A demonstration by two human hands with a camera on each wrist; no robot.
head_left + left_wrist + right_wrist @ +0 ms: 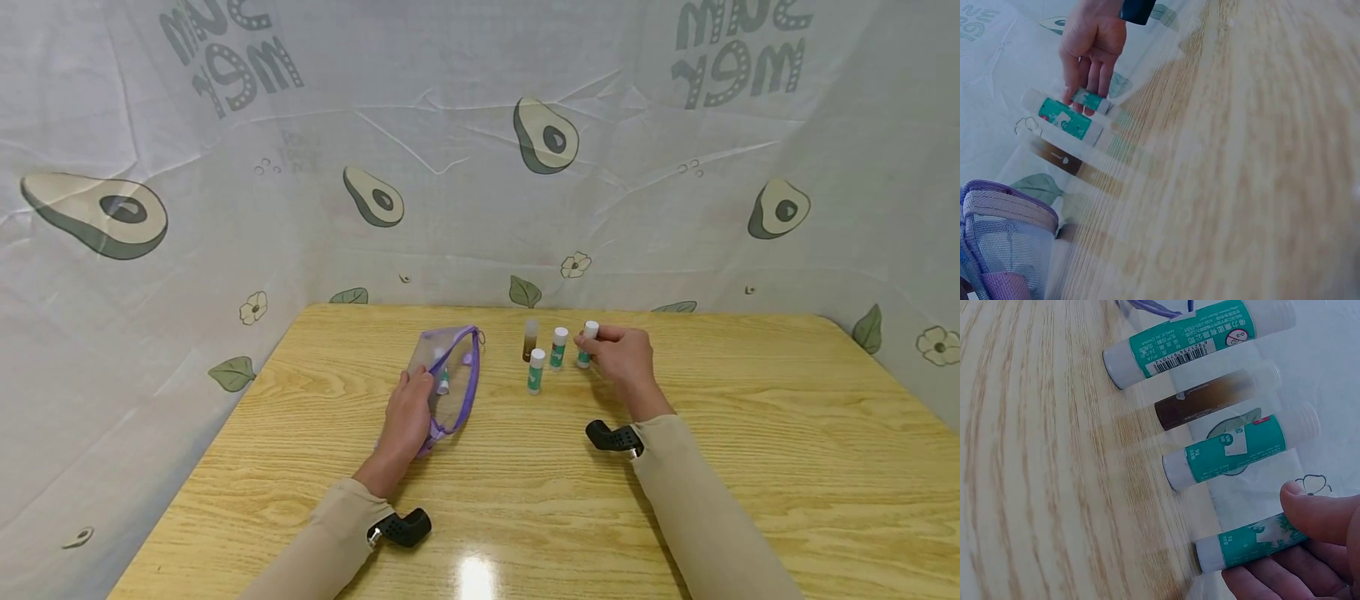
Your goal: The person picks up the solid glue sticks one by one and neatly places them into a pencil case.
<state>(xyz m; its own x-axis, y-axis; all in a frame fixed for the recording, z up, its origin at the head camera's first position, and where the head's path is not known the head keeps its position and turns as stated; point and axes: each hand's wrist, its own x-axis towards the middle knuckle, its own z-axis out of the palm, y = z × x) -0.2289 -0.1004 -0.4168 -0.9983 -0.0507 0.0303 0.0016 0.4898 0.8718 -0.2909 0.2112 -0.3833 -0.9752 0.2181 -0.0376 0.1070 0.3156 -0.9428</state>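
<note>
My right hand (626, 358) pinches a green-and-white glue stick (1260, 542) between thumb and fingers; it stands upright on the table. Left of it stand two similar glue sticks (557, 353) (535, 377) and a brown tube (529, 343) with a translucent cap. My left hand (408, 414) holds the near left side of a mesh zip pouch (472, 387) with purple trim. The pouch's mouth gapes toward the right. Inside lies another white-and-green stick (443, 384). In the left wrist view, the pouch's purple edge (1010, 203) fills the lower left corner.
The wooden table (525, 508) reaches back to a white curtain (465, 208) printed with avocados and leaves. Black wrist devices (405, 528) sit at both sleeve cuffs. A bright reflection shows near the table's front.
</note>
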